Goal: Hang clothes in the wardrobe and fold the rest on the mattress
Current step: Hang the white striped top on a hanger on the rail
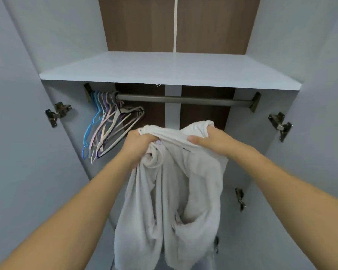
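White garment [170, 188] hangs lengthwise from both fists, left hand [138, 145] and right hand [205, 140] bunching its top; hangers [109, 123] lie up-left, nearer the left

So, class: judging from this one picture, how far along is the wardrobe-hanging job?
Done: nothing visibly. The rail carries only bare hangers, bunched at its left end, with no clothes on them.
In hand: the left hand and right hand both grip a white garment in front of the open wardrobe; it is not on a hanger yet.
Left: hanging this garment. The mattress is out of view.
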### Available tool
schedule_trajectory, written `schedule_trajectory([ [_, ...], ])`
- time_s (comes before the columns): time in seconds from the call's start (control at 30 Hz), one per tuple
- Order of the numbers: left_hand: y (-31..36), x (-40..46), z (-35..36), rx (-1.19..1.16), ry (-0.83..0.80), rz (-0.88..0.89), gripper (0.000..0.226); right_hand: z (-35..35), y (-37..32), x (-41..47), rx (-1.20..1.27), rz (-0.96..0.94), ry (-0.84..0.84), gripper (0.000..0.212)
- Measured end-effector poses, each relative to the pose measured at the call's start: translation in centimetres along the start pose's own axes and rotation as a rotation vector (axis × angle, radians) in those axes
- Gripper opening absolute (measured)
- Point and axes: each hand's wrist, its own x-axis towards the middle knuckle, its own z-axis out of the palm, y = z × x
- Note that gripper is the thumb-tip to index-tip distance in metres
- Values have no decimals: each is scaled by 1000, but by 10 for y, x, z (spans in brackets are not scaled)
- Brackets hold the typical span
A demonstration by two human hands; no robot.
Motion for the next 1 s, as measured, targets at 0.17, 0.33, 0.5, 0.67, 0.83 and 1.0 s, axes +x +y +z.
schedule_trajectory([
  [0.17, 4, 18, 11, -87, -4, -142, 30, 46, 47, 23, -211, 128, -258, 61],
  [0.33, -16, 46, -9, -209, 35, -303, 43, 62, 74, 36, 834, 419, 22, 26],
  [0.5, -36, 83, -30, -277, 31, -411, 17, 75, 20, 73, 1095, 470, -92, 43],
  [0.67, -63, 110, -52, -116, -68, -510, 24, 87, -14, 103, 219, 430, -196, 55],
  [0.83, -100, 111, -70, 219, -288, -596, 26, 96, -52, 144, 562, 517, 172, 42],
  [1.0, -118, 137, -90, 636, -497, -549, 14, 102, -76, 163, 778, 651, 197, 33],
])
